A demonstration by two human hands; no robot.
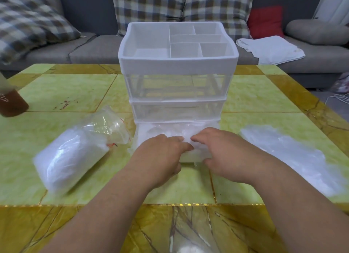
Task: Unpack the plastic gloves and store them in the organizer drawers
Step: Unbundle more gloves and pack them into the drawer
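Left hand (166,154) and right hand (221,154) curl round gloves (195,155) at open bottom drawer (137,137); film judged light, limp, slippery, so grip whole stack by its edges.

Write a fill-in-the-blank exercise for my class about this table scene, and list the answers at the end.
1. The bottom drawer, gripped by the left hand and the right hand, is filled with plastic ____.
2. The clear plastic bag lies on the ____ side of the organizer.
3. On the sofa, the cushion next to the white cloth is ____.

Missing words: gloves; left; red.
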